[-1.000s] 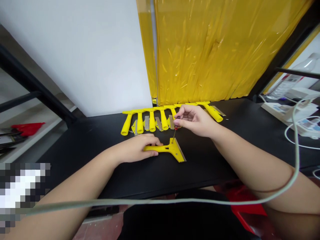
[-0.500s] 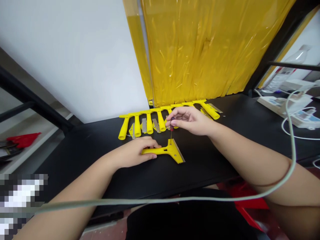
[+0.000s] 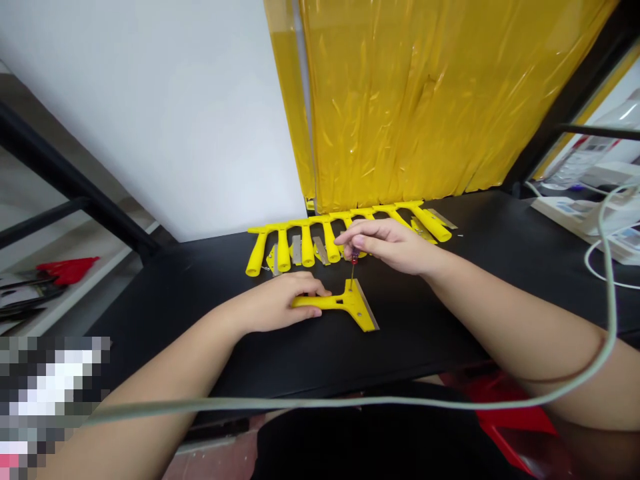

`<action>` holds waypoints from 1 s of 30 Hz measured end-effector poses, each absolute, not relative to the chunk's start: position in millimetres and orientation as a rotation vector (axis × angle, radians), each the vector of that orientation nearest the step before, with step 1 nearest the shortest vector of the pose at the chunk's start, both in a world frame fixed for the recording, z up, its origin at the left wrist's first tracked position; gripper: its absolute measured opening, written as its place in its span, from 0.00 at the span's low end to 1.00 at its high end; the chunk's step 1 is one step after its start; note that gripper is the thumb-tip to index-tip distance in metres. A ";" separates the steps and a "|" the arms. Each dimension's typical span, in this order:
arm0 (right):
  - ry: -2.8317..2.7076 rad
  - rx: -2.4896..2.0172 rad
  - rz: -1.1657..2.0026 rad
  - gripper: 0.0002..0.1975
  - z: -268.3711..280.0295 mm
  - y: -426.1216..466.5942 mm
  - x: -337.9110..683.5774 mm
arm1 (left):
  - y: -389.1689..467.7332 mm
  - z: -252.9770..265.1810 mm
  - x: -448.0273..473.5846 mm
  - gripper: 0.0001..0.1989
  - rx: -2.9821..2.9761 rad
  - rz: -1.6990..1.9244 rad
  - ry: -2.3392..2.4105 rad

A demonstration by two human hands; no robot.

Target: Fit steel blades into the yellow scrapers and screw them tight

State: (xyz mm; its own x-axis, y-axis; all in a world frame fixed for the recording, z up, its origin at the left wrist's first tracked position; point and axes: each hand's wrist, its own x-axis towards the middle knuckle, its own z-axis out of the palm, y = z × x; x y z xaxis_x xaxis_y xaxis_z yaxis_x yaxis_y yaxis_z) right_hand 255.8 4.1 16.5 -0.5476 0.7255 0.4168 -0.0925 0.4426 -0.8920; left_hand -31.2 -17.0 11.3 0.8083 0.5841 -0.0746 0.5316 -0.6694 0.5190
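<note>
A yellow scraper (image 3: 356,308) with a metal blade along its right edge lies on the black table (image 3: 300,357). My left hand (image 3: 285,300) is closed round its handle. Above the scraper head, my right hand (image 3: 383,243) grips a small screwdriver (image 3: 355,259) with a dark red handle. Its thin shaft points down, and the tip meets the upper of two screws on the head. Behind my hands stands a row of several yellow scraper handles (image 3: 283,250), with metal blades (image 3: 297,250) and small yellow plates among them. My right hand hides part of this row.
A pale cable (image 3: 300,403) crosses low in front of me and curves up at the right. White power strips (image 3: 575,220) and a plastic bottle (image 3: 580,160) are at the right. A white panel and yellow plastic sheet (image 3: 400,113) rise behind the row.
The whole view has shifted slightly, so things appear a little further right. My right hand's fingers have turned somewhat round the screwdriver handle. The left hand keeps its hold on the scraper.
</note>
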 end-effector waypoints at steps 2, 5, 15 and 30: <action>-1.805 -0.493 1.278 0.15 15.6 3.9 255.4 | -17.0 11.5 -31.3 0.15 2.457 0.139 0.817; -1.729 -0.413 1.393 0.15 14.3 3.9 254.6 | -17.9 13.6 -30.5 0.13 2.448 0.143 0.813; -1.604 -0.421 1.615 0.15 15.5 3.7 254.1 | -18.4 13.5 -30.5 0.14 2.456 0.134 0.819; -1.330 -0.429 1.758 0.18 9.6 -2.2 236.9 | -16.9 9.7 -32.0 0.15 2.470 0.147 0.807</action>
